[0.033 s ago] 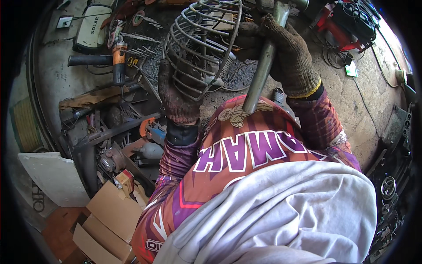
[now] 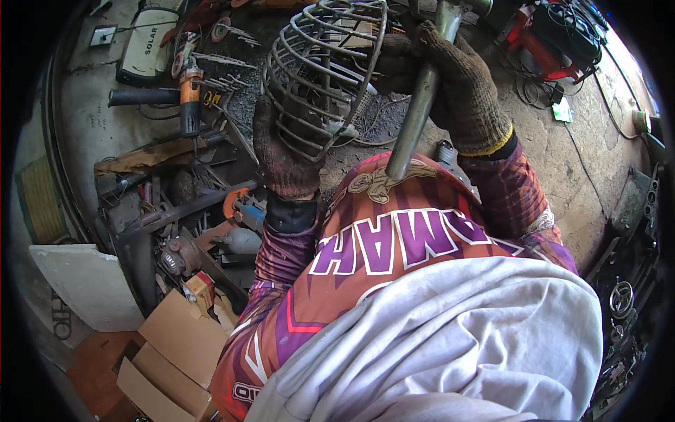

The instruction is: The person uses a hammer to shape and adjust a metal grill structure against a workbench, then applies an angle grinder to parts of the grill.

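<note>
A rounded cage of bent metal rods is held up in front of me at the top of the view. My left hand, in a dark, dirty knit glove, cups its lower left side, with the fingers partly behind the rods. On the right, my gloved right hand grips a hammer with a steel-tube handle. The hammer slants down toward my shirt, and its head is partly cut off by the top edge. The right fingertips reach behind the handle, close to the cage's right rim.
An orange angle grinder lies at the left near a white case. Metal scraps and tools crowd the left floor, above an open cardboard box. At the upper right stands a red and black machine with trailing cables. Metal parts line the right edge.
The lower end of the hammer's handle has shifted very slightly to the left. Both hands keep their hold, and the cage stays nearly in place.
</note>
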Demonstrator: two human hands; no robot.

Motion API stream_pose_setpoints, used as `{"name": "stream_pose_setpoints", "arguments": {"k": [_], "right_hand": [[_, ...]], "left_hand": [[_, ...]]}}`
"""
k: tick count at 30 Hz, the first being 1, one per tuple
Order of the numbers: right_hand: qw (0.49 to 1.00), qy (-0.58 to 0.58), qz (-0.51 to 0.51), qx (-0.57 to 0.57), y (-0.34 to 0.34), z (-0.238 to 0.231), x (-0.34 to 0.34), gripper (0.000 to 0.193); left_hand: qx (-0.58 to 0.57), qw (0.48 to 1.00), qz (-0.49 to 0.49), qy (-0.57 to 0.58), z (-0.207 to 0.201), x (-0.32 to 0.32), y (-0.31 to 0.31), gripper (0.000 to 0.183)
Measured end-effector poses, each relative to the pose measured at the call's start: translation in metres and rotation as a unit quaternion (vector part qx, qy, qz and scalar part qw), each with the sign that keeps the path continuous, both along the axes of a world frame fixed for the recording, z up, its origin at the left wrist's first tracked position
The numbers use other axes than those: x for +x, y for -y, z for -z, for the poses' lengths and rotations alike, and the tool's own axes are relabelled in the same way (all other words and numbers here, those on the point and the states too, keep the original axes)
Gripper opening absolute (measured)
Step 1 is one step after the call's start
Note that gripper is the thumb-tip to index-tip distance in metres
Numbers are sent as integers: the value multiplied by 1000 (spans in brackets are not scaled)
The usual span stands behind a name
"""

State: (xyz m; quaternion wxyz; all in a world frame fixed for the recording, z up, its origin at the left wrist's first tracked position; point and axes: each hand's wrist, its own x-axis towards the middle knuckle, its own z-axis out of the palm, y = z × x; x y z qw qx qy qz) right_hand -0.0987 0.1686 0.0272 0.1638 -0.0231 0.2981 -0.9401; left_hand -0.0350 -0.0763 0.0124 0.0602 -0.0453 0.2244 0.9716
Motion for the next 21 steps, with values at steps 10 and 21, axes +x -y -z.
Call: {"name": "stream_pose_setpoints", "arguments": {"k": [10,21], "right_hand": [[993,-47,70,83,12,-15,-10,33],[866,-193,111,448,-7,20,-7,37]], "left_hand": [[-146,988,1,-45,4,7,6,52],[-180,981,-72,19,-18,0,8,60]]}}
